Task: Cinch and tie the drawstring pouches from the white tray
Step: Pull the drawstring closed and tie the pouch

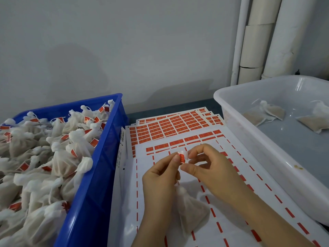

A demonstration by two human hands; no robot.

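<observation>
At the left, a blue crate (pixel 92 202) is heaped with tied white pouches (pixel 71 154), most carrying a small red tag. To its right, overlapping sticker sheets (pixel 170 125) cover the table (pixel 178 106). The far ones are full of red stickers, while the near ones show mostly bare backing with red strips.

Above the near sheets, the left hand (pixel 160 179) pinches a red label (pixel 182 157) between thumb and forefinger, its other fingers curled. The right hand (pixel 213 168) meets it from the right, thumb and forefinger clamped on the label's white edge and the remaining fingers bent above.

Under both wrists, a drawstring pouch (pixel 192 213) lies on the sheets with its gathered neck pointing up beneath the left palm. Whether its cord is held cannot be told.

At the right stands the white tray (pixel 258 145). In its far part lie one flat filled pouch (pixel 263 113) and another pouch (pixel 315 118) farther right. White pipes (pixel 258 41) run up the wall behind it.
</observation>
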